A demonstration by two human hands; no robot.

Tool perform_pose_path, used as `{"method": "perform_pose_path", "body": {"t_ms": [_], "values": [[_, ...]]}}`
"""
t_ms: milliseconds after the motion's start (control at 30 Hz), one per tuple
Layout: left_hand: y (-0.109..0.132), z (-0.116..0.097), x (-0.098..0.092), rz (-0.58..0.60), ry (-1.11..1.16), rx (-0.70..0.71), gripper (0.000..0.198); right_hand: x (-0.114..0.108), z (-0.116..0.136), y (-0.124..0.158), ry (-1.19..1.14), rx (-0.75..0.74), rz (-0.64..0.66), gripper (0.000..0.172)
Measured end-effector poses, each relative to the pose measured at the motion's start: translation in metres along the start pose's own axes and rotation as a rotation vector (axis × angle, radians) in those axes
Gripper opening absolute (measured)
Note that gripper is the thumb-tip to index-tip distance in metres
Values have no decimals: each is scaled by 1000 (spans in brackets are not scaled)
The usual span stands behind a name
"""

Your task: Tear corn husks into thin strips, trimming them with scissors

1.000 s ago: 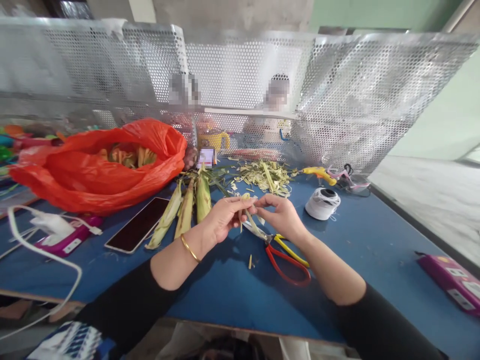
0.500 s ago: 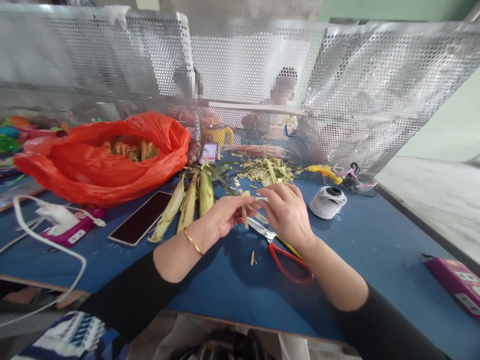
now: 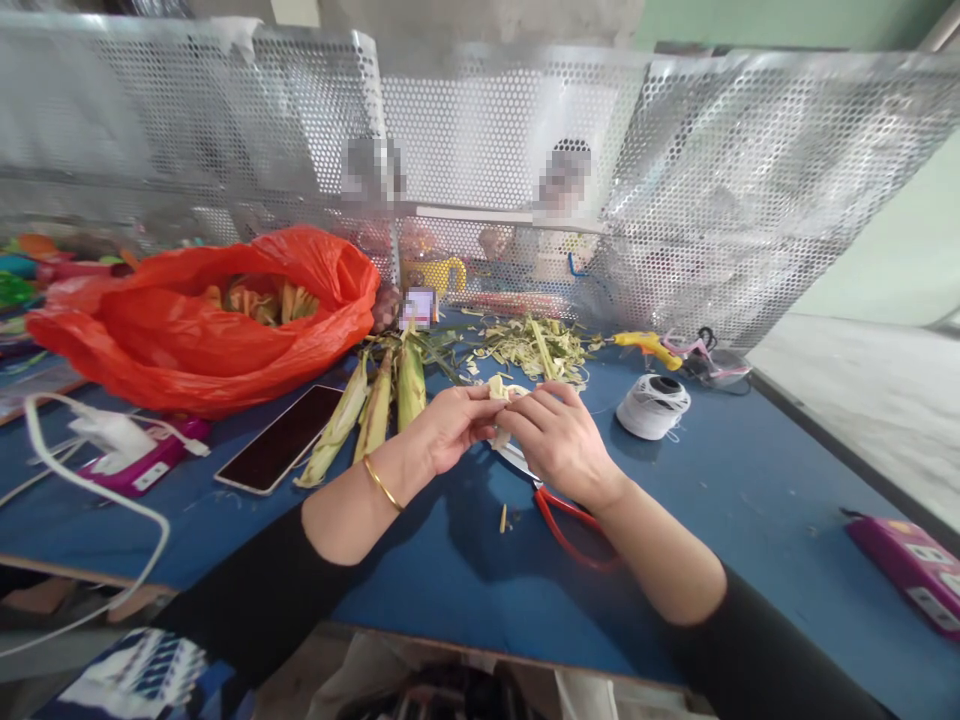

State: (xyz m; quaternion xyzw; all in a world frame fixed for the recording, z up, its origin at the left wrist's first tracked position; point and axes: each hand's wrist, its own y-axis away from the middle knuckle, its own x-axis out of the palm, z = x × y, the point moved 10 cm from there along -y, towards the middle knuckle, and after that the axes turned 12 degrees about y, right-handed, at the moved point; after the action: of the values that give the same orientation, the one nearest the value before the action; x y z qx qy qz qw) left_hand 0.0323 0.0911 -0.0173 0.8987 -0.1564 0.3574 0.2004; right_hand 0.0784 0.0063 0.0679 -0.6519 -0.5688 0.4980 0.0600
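Note:
A small pale corn husk piece (image 3: 497,389) is pinched between the fingertips of my left hand (image 3: 456,428), with a bit of it hanging below. My right hand (image 3: 559,440) meets it from the other side, its curled fingers closed on the same husk and partly covering it. Red-handled scissors (image 3: 564,530) lie on the table under my right hand, which hides part of them. A short husk scrap (image 3: 503,518) rests on the blue surface nearer to me. Left of my hands lie several corn husks (image 3: 411,385) side by side.
Beyond the hands is a heap of husk shreds (image 3: 536,348). A white thread spool (image 3: 653,407), a yellow glue gun (image 3: 649,348) and a purple power strip (image 3: 911,565) are to the right. Leftward are a phone (image 3: 281,440) and a red bag (image 3: 195,340). A perforated screen (image 3: 480,120) stands behind.
My right hand has shifted slightly left and closed in on my left hand's fingertips. The pale husk between them has turned, and more of the scissors is covered.

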Motion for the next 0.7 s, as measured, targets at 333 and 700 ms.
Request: {"method": "perform_pose_path", "body": {"t_ms": [333,700], "values": [[1,-9,-2,-9,-57,50,6,-20,19,-2,-160,-90,-120,18],[-1,-12,-2,16,-91,57,9,30,-68,29,-564,835,104,21]]}}
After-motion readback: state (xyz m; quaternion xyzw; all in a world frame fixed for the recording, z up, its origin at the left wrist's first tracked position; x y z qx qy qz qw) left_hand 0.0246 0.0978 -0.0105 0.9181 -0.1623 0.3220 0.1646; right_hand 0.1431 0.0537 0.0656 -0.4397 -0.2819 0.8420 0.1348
